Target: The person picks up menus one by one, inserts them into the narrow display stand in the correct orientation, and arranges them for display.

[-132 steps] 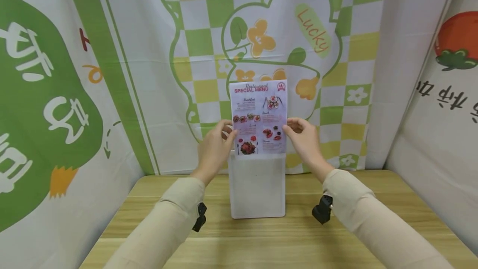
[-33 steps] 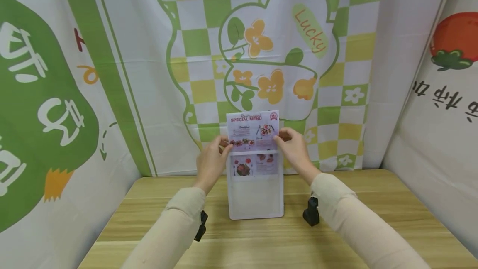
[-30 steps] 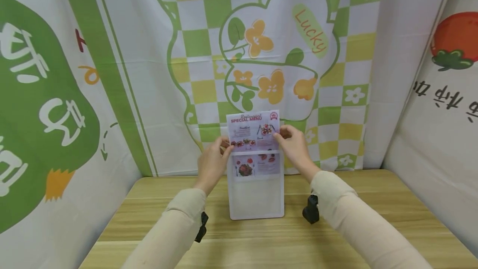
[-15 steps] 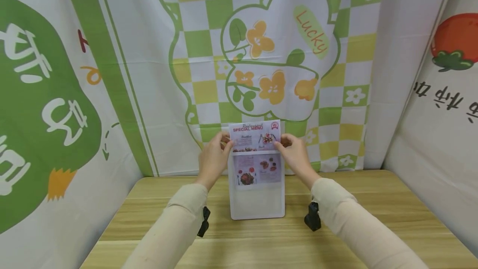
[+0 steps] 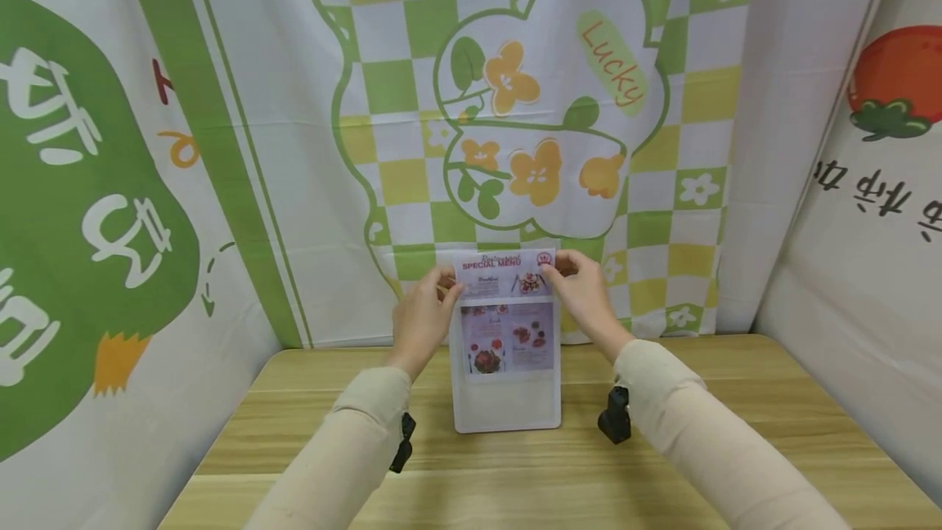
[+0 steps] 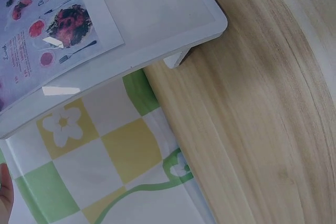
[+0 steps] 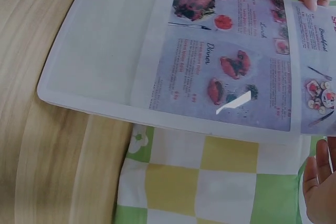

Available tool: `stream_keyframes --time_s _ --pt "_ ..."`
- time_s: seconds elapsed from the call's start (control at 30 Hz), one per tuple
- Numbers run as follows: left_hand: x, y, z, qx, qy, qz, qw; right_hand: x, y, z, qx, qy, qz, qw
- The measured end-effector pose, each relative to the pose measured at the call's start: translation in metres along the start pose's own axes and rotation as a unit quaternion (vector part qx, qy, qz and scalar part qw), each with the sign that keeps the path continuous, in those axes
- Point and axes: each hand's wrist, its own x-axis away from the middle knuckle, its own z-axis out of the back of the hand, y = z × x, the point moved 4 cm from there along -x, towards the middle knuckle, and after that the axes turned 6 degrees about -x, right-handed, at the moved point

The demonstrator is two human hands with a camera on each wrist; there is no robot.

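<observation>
A printed restaurant menu sheet (image 5: 508, 342) is partly inside a white upright display frame (image 5: 508, 407) on the table. Its lower part shows behind the clear front, while the "SPECIAL MENU" top sticks out above the frame's upper edge. My left hand (image 5: 425, 313) pinches the sheet's left edge between thumb and fingers. On the opposite edge, near the top corner, my right hand (image 5: 589, 293) pinches it too. The right wrist view shows the menu (image 7: 226, 61) behind the glossy front, with my right hand (image 7: 321, 187) beside its protruding part. A support foot (image 6: 176, 59) props the frame from behind.
The wood-grain table (image 5: 589, 481) stretches out around the frame. Behind it hangs a checked green and yellow cloth (image 5: 662, 227). Printed cloths also line the left side (image 5: 243, 186) and the right side (image 5: 846, 252). Black wrist cameras (image 5: 614, 415) sit under the sleeves.
The menu has slid down from above the frame, so that more than half is now inside. Both hands have come down with it, the right one shifting nearer the sheet's top corner.
</observation>
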Motion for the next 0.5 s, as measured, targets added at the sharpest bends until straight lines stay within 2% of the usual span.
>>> stream_keyframes --time_s 0.23,0.5 --pt "-0.002 0.003 0.001 0.000 0.000 0.004 1.0000 0.003 -0.002 0.002 0.011 -0.011 -0.005 1.000" --pt "-0.006 0.011 0.004 0.001 0.011 0.002 0.9999 0.008 0.011 0.001 0.015 -0.016 -0.006 1.000"
